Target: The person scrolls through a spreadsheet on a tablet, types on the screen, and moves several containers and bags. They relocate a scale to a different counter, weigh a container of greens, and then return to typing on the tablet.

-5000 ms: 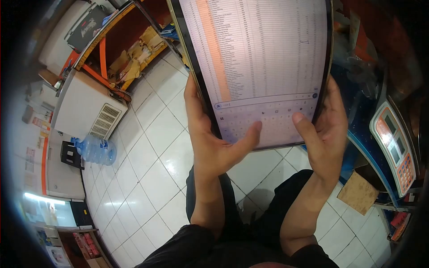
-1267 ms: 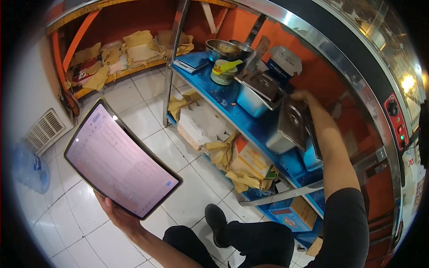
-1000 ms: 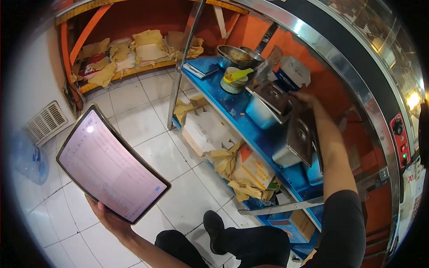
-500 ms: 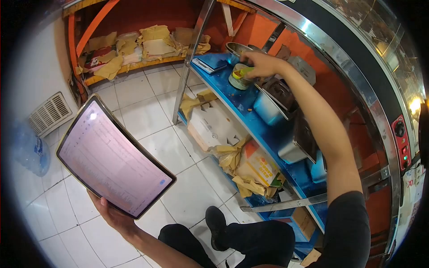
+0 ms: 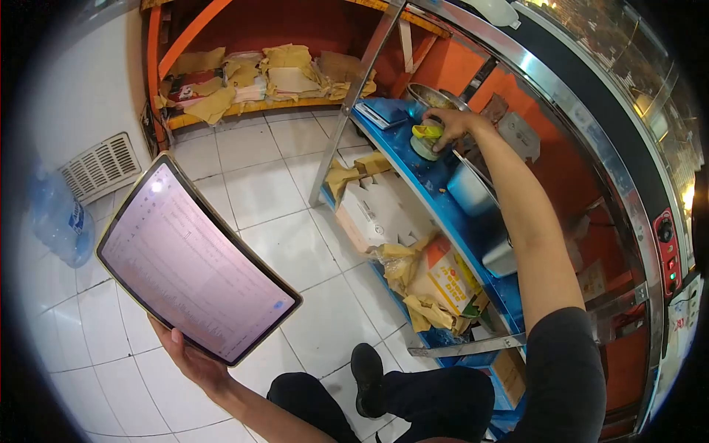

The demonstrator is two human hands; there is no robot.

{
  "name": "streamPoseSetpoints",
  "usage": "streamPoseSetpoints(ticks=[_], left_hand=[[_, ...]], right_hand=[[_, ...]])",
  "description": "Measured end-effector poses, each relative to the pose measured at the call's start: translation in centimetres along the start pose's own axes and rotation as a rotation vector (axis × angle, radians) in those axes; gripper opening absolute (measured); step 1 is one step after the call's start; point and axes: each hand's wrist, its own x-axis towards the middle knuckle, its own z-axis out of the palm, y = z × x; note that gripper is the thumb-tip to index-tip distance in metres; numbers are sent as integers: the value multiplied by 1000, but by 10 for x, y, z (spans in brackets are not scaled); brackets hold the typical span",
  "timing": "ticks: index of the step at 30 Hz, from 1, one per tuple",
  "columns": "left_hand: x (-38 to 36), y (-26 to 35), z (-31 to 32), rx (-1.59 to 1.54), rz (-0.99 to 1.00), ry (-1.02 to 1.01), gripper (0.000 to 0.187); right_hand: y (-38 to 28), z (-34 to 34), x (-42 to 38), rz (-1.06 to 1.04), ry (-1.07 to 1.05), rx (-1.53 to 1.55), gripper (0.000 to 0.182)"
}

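While the blue shelf [image 5: 413, 171] ran diagonally from upper centre toward lower right of the frame, the tablet [image 5: 193, 260] occupied the left half, tilted, its long axis running upper left to lower right. The left hand [image 5: 193, 362] supported it from beneath at its lower edge, fingers curled around the rim. The right hand [image 5: 449, 125] reached to upper centre, fingers curved down onto the small tub [image 5: 425, 142] with the yellow-green lid, which sat directly under its fingertips on the shelf.
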Motion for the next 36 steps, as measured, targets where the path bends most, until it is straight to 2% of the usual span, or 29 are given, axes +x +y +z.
streamPoseSetpoints(ticks=[3, 5, 7, 9, 12, 14, 16, 18, 20, 22, 24, 26, 28, 29, 30, 32, 34, 36], left_hand=[[2, 0, -3, -3, 6, -29, 80], [2, 2, 1, 14, 6, -24, 81], [3, 0, 0, 27, 9, -14, 81], [3, -6, -6, -1, 1, -59, 71], [5, -7, -7, 50, 3, -90, 72], [8, -5, -4, 55, -20, -105, 76], [7, -4, 0, 64, -50, -135, 80], [4, -7, 9, 30, -56, -131, 75], [-1, -14, 16, -20, -116, -159, 71], [-6, -20, 25, -76, -164, -186, 67], [-12, -26, 39, -87, -161, -179, 65], [-13, -40, 41, -141, -197, -177, 63], [-6, -55, 40, -180, -283, -195, 67], [-3, -63, 41, -187, -343, -181, 67], [-3, -66, 43, -152, -278, -225, 68], [-21, -43, 67, -72, -272, -150, 69], [3, -79, 47, -86, -218, -194, 73], [6, -85, 47, -78, -212, -210, 73]], right_hand=[[0, 5, -3, -38, -27, 47, 88], [16, 11, 10, -189, 61, -68, 86], [3, 10, 1, -140, 25, -33, 85], [-13, 6, -11, -91, -15, 4, 84], [-26, 2, -18, -44, -62, 117, 81], [-22, -2, -8, -407, 163, -224, 79], [-52, -14, -31, -531, 206, -227, 80], [-81, -19, -64, -727, 280, -208, 80], [-112, -19, -104, -567, 158, -106, 79], [-134, -6, -153, -657, 217, -124, 76], [-156, 1, -219, -546, 32, -27, 71], [-145, 24, -253, -734, -6, -6, 75], [-142, 39, -315, -669, -100, 3, 73], [-139, 48, -346, -572, -145, 45, 72], [-134, 58, -376, -486, -190, 86, 71], [-115, 79, -436, -467, -203, 292, 76], [-93, 100, -491, -389, -65, 471, 78], [-69, 118, -541, -253, -2, 505, 82]])
